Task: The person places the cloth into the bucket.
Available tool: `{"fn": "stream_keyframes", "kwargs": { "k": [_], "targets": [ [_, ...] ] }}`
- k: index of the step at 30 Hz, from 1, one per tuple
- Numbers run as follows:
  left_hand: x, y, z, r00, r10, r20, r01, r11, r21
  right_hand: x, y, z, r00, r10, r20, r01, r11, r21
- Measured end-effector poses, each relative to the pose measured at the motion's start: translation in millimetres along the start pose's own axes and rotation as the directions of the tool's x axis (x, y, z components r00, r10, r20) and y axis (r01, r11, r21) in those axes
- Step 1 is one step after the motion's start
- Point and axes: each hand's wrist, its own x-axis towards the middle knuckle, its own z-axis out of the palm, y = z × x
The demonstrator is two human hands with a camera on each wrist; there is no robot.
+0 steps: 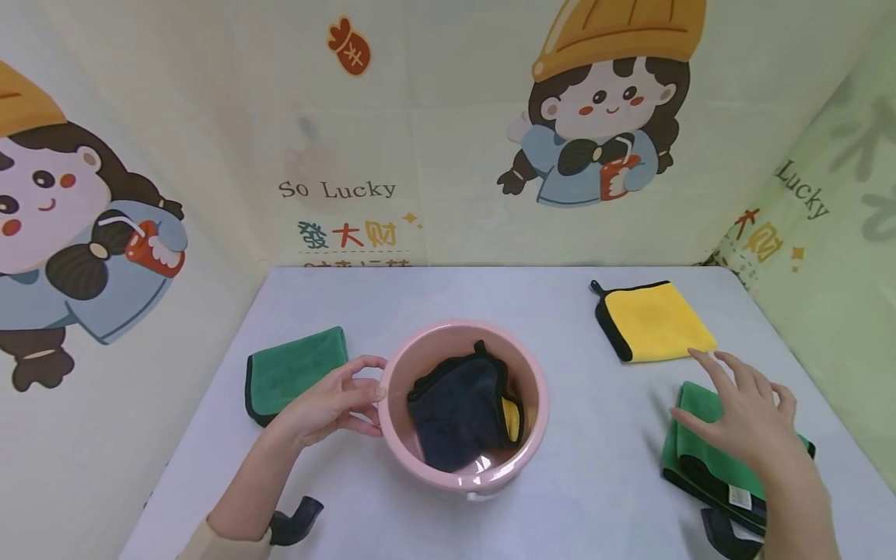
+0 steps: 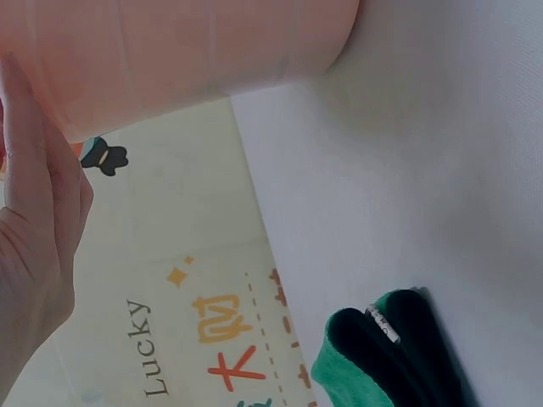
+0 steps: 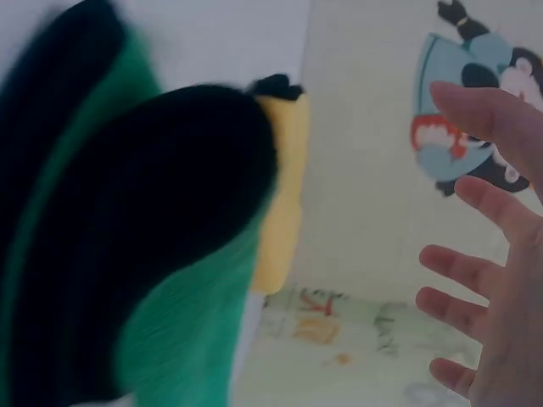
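My left hand (image 1: 343, 404) touches the left side of a pink bucket (image 1: 395, 435), fingers spread against its outer wall near the rim. Inside lies a folded dark cloth (image 1: 455, 412) with a yellow patch showing at one corner. Over on the right, my right hand (image 1: 752, 420) hovers with spread, slightly bent fingers above folded green cloths (image 1: 689, 455) with black edging. Nothing is between those fingers in the right wrist view, where the green cloth (image 3: 191, 331) appears large and blurred beside the hand.
Behind the right hand lies a yellow cloth (image 1: 658, 323) with black edging and a loop. Another folded green cloth (image 1: 297, 373) sits left of the bucket. A white table (image 1: 588, 482) carries everything, with printed curtains (image 1: 455, 155) hanging behind and at the sides.
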Motion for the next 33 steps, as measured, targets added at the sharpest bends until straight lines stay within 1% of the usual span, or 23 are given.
{"fn": "stream_keyframes", "kwargs": {
  "k": [6,13,16,19,23,30,33],
  "targets": [
    [0.0,-0.4,0.2,1.0,0.001,-0.004,-0.001,1.0,0.002,-15.9,20,18,0.994,0.077,0.075,-0.079,0.997,0.014],
    [-0.3,-0.4,-0.2,1.0,0.002,0.0,-0.002,1.0,-0.005,-22.7,35,32,0.97,0.161,0.181,-0.166,0.986,0.013],
    [0.1,-0.1,-0.8,1.0,0.0,0.009,0.0,1.0,-0.016,-24.4,38,38,0.963,0.181,0.201,-0.185,0.983,0.002],
    [0.5,0.1,-1.1,1.0,0.001,0.015,-0.001,1.0,-0.021,-26.0,39,43,0.961,0.189,0.201,-0.193,0.981,-0.003],
    [0.4,0.0,-0.6,1.0,0.004,0.009,-0.004,1.0,-0.011,-25.8,40,48,0.953,0.202,0.225,-0.207,0.978,-0.002],
    [0.0,-0.5,-0.3,1.0,0.008,0.0,-0.008,1.0,0.002,-21.2,39,54,0.93,0.236,0.281,-0.244,0.97,-0.008],
    [-0.1,-0.5,-0.2,1.0,0.01,0.0,-0.01,1.0,0.002,-18.9,37,55,0.915,0.251,0.317,-0.262,0.965,-0.007]
  ]
}}
